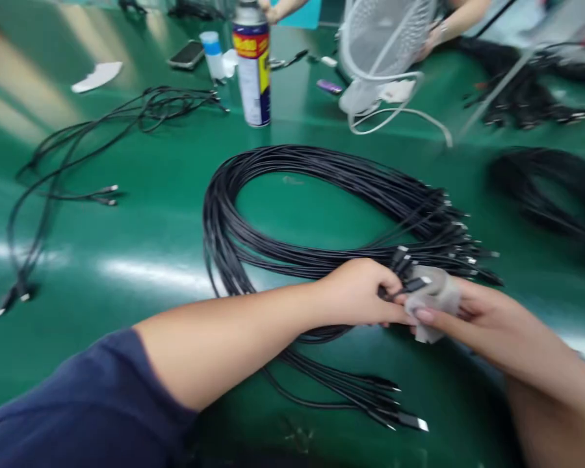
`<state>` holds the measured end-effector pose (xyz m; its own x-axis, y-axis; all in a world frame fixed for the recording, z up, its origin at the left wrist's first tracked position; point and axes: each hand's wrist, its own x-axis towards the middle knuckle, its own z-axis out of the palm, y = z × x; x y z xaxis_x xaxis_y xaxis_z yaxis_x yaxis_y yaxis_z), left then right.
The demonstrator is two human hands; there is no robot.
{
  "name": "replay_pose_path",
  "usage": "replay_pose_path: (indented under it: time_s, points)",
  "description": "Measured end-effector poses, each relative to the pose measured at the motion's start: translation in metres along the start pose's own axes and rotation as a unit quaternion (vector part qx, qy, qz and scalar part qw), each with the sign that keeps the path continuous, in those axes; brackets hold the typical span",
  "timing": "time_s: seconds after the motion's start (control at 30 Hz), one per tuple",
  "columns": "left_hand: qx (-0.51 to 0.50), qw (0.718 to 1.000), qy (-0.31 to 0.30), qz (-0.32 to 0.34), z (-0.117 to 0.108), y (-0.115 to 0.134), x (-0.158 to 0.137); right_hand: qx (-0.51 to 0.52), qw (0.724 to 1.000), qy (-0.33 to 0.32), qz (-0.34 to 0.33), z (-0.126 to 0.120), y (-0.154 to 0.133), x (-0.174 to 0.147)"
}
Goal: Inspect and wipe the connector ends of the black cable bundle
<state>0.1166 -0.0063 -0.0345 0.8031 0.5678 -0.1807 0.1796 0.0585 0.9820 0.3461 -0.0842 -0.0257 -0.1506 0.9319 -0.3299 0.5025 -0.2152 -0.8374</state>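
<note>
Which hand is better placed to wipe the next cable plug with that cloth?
Probably the right hand: it holds the grey cloth wrapped around a plug. The left hand pinches the cable just behind it, beside the black cable bundle, so it suits feeding.

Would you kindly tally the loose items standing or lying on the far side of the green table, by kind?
Spray can: 1
Phone: 1
White desk fan: 1
Small white bottle with blue cap: 1
Purple lighter-like item: 1
Total: 5
</note>
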Motion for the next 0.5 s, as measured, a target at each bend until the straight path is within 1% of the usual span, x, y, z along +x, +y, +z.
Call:
replay_pose_path:
  time_s: [0.03, 0.07, 0.13, 0.2, 0.33, 0.5]
  points:
    - [-0.013, 1.000, 0.001, -0.009, -0.001, -0.002, -0.003, 0.020, 0.999, -0.012, 0.025, 0.008, -0.006, 0.003]
    - [-0.021, 1.000, 0.000, -0.018, -0.002, -0.004, -0.005, 0.043, 0.998, -0.015, 0.033, 0.016, -0.012, 0.005]
    - [-0.007, 1.000, -0.005, -0.026, -0.004, -0.004, -0.010, 0.076, 0.997, -0.005, 0.019, 0.029, -0.022, 0.009]
    - [0.010, 0.999, -0.001, -0.049, -0.006, -0.001, -0.013, 0.099, 0.995, -0.004, -0.007, 0.037, -0.032, 0.011]
    - [-0.005, 0.996, -0.004, -0.092, -0.010, 0.006, -0.014, 0.117, 0.992, 0.010, -0.044, 0.043, -0.046, 0.013]
    - [0.009, 0.995, -0.006, -0.102, -0.014, 0.012, -0.014, 0.073, 0.996, 0.023, -0.053, 0.045, -0.054, 0.017]
